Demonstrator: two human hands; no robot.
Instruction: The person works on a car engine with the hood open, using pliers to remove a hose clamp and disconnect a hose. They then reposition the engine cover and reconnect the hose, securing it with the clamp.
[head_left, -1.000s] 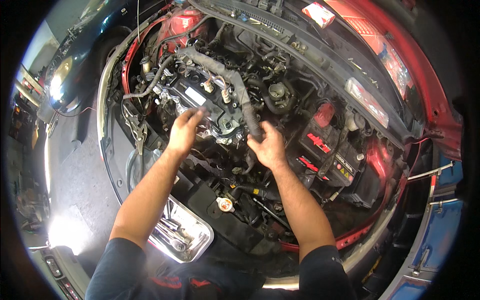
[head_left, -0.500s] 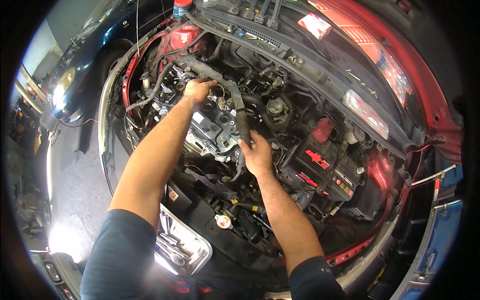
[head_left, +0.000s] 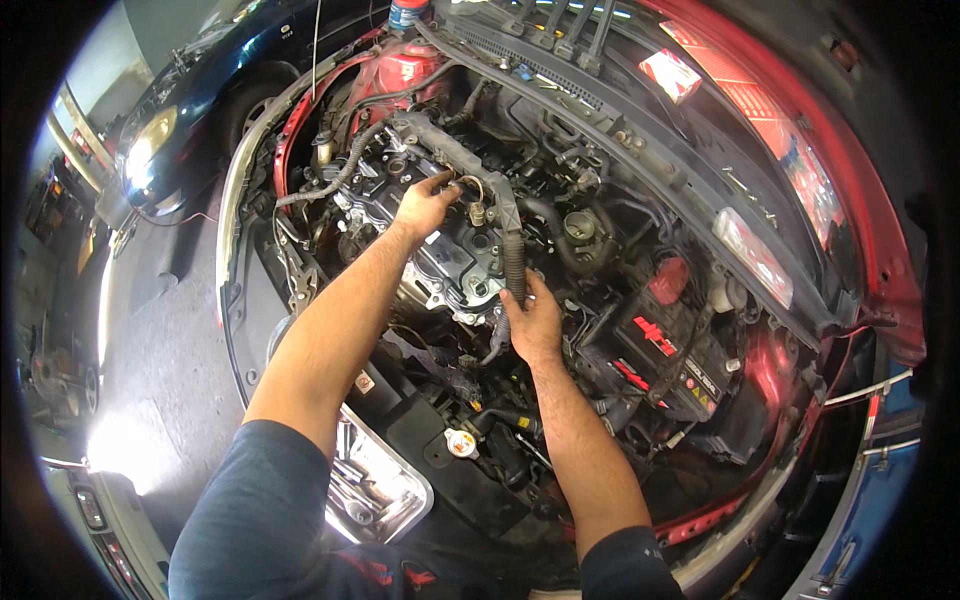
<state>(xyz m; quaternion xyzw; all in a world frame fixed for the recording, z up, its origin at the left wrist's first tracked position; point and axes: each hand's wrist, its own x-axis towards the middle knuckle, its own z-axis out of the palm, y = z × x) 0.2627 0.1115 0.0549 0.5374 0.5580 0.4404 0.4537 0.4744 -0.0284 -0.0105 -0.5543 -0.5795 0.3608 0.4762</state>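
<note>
My left hand (head_left: 427, 205) reaches over the black engine cover (head_left: 445, 255), fingers bent at a small connector or wire beside the grey harness channel (head_left: 455, 145); what exactly they grip is hard to make out. A pale connector (head_left: 477, 213) on looped wires sits just right of them. My right hand (head_left: 532, 318) grips the ribbed black harness tube (head_left: 514, 255) near the cover's right end, thumb along its near side. The tube runs down from the channel past the cover.
A battery (head_left: 655, 355) with a red terminal cover sits right. A metal tray of tools (head_left: 400, 500) lies at the near edge, left of a radiator cap (head_left: 460, 443). A windscreen cowl (head_left: 590, 110) spans the back. A dark car (head_left: 185, 110) stands left, blue cabinet-like panels (head_left: 880, 470) right.
My left hand has moved up from the cover's lower middle to the connectors by the channel. My right hand stays on the tube. The whole view has shifted slightly.
</note>
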